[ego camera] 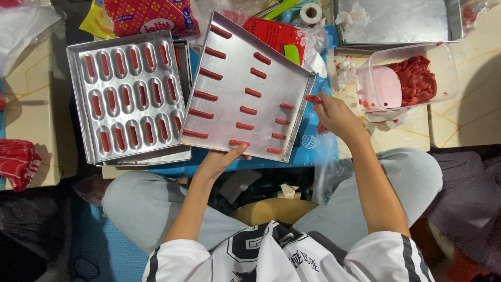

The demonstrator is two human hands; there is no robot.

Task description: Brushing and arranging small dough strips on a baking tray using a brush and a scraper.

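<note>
Right hand (334, 116): fingers pinched on red dough stick (313, 98) at flat tray (271, 78) right edge. Left hand (222, 159): clamped on tray's near edge, thumb on top.

Hemmed in on the left by a mould tray (130, 99) touching the flat metal tray (250, 89). Blocked to the right by a clear tub (443, 73) of red paste. Open room only along the near edge, above the blue mat (308, 151), between the knees.
</note>
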